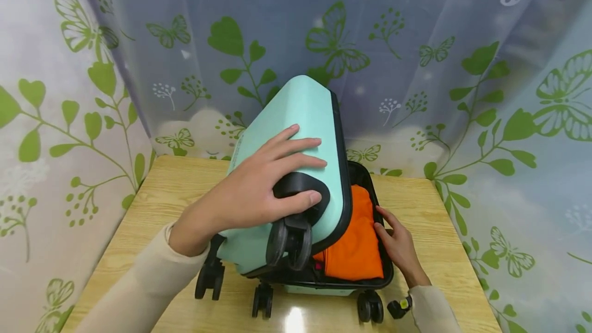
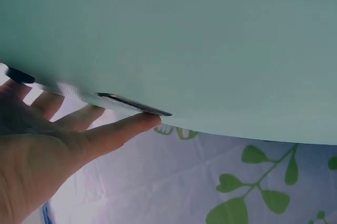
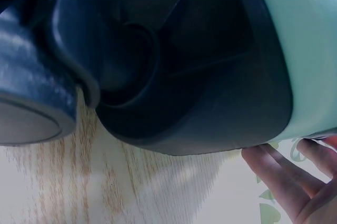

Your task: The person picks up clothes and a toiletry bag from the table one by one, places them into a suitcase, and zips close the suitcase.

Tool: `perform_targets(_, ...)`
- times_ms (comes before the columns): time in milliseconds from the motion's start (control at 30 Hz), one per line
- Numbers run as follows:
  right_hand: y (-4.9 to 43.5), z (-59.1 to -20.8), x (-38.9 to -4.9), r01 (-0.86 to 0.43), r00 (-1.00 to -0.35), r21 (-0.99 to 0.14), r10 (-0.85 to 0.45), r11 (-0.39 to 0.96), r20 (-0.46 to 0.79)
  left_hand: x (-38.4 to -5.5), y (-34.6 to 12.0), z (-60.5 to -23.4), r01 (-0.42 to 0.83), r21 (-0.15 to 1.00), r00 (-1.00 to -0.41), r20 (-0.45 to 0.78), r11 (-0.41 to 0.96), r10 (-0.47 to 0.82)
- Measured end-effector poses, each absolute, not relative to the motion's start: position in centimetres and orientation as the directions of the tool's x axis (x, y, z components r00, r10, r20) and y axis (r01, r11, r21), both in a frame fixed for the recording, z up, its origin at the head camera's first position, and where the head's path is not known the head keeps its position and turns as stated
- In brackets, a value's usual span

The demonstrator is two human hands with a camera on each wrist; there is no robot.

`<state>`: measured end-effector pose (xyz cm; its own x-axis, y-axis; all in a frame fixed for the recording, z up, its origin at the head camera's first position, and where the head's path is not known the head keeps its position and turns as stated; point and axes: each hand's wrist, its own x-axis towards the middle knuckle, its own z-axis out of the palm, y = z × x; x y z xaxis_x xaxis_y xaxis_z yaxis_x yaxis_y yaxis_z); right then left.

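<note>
A mint-green suitcase (image 1: 287, 112) stands partly open on the wooden table, its lid tilted up to the left. My left hand (image 1: 259, 184) lies across the lid's end with fingers spread and extended, the thumb over a black wheel mount (image 1: 319, 204). In the left wrist view, the left fingers (image 2: 126, 129) touch the mint-green shell. Folded orange cloth (image 1: 358, 251) lies in the base half, partly hidden by the lid. My right hand (image 1: 401, 248) rests at the base's right rim, fingertips on its black edge. The right wrist view shows those fingers (image 3: 279, 176) against the shell beside a wheel mount (image 3: 210, 98).
Black wheels (image 1: 370, 306) stick out from the suitcase toward the front. The wooden table (image 1: 439, 230) extends on both sides of the case. A patterned curtain (image 1: 407, 66) with green leaves and butterflies closes off the back and sides.
</note>
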<state>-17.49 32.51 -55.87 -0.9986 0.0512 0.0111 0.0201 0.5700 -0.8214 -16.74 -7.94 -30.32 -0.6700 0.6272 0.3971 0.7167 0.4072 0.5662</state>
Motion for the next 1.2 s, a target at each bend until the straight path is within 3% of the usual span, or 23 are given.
perform_targets(400, 32.5, -56.0, -17.5, 0.009, -0.999, -0.818, 0.045, 0.575, 0.020, -16.2, -6.3, -30.1, 0.708, 0.568, -0.660, 0.322, 0.419, 0.679)
perform_targets(800, 32.5, -55.9, -17.6, 0.019, -0.998, -0.816, 0.057, 0.578, 0.016, -16.2, -3.8, -29.5, 0.707, 0.463, -0.674, 0.210, 0.535, 0.709)
perform_targets(1200, 32.8, -56.0, -17.7, 0.051, -0.998, -0.826, 0.064, 0.562, -0.018, -15.8, -2.0, -30.0, 0.711, 0.440, -0.670, 0.186, 0.549, 0.719)
